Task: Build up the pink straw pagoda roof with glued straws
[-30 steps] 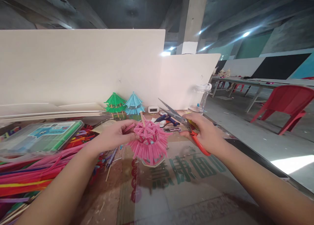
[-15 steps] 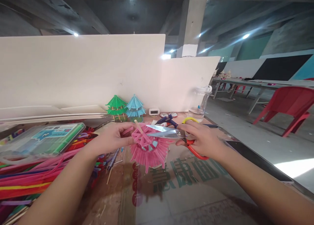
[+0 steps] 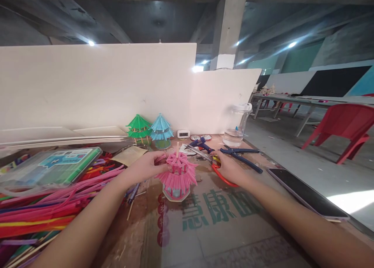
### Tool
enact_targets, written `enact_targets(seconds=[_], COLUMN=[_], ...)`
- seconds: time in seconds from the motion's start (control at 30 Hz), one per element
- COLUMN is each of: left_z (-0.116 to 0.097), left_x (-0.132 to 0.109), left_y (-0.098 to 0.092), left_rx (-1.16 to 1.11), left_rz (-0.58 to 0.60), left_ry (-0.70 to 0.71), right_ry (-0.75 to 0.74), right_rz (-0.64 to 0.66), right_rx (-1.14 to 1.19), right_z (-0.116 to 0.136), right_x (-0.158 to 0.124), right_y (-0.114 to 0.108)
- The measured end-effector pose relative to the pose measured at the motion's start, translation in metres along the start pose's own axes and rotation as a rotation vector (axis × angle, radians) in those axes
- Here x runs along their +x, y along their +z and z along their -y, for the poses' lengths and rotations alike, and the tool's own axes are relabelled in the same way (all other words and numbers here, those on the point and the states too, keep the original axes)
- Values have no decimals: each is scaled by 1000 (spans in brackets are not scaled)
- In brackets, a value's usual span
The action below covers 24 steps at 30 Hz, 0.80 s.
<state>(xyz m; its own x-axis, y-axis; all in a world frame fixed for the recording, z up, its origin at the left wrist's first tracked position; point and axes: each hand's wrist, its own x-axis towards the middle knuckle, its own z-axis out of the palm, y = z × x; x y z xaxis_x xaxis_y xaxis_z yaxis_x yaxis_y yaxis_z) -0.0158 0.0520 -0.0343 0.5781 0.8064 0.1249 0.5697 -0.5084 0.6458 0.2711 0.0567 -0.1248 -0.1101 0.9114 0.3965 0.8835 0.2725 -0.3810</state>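
Observation:
A small pink pagoda model [image 3: 177, 175] made of pipe cleaners stands upright on the cardboard-covered table [image 3: 222, 236], a wooden stick poking from its top. My left hand [image 3: 147, 166] grips its upper left edge with closed fingers. My right hand [image 3: 229, 168] is low on the table just right of the model, closed on orange-handled scissors [image 3: 209, 160] whose blades point left and away, lying near the surface.
Green [image 3: 138, 127] and blue [image 3: 160, 128] pagoda models stand by the white board. A pile of coloured pipe cleaners [image 3: 43, 205] and a plastic box [image 3: 49, 166] lie left. Blue pliers [image 3: 241, 155], a glue gun [image 3: 201, 143], a jar [image 3: 237, 121] and a phone [image 3: 306, 194] lie right.
The pink model was tilted with the scissors' blades at its top; now it stands upright on the table, and my right hand has drawn the scissors back and down to the table.

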Motion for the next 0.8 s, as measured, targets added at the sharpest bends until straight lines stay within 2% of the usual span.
enact_targets(seconds=[0.17, 0.33, 0.4, 0.5, 0.6, 0.7, 0.73, 0.8], left_z=[6, 15, 15, 11, -2, -21, -27, -37], left_x=[2, -2, -4, -8, -13, -18, -20, -22], left_y=[0, -10, -16, -24, -25, -18, -14, -5], left_rx=[-25, -92, -72, -157, -412, -635, -684, -767], left_rz=[5, 88, 35, -185, -372, -355, -333, -309], left_ry=[-25, -4, -21, -77, -84, -57, -52, -11], right_ry=[-33, -78, -97, -123, -138, -165, -205, -248], right_rz=[37, 56, 43, 3, -88, -238, -317, -307], right_rx=[-53, -81, -84, -73, -43, 26, 117, 272], right_z=[-19, -25, -24, -21, -10, 17, 29, 56], right_x=[0, 0, 0, 1, 3, -3, -8, -18], right_y=[17, 20, 19, 10, -9, -34, -42, -55])
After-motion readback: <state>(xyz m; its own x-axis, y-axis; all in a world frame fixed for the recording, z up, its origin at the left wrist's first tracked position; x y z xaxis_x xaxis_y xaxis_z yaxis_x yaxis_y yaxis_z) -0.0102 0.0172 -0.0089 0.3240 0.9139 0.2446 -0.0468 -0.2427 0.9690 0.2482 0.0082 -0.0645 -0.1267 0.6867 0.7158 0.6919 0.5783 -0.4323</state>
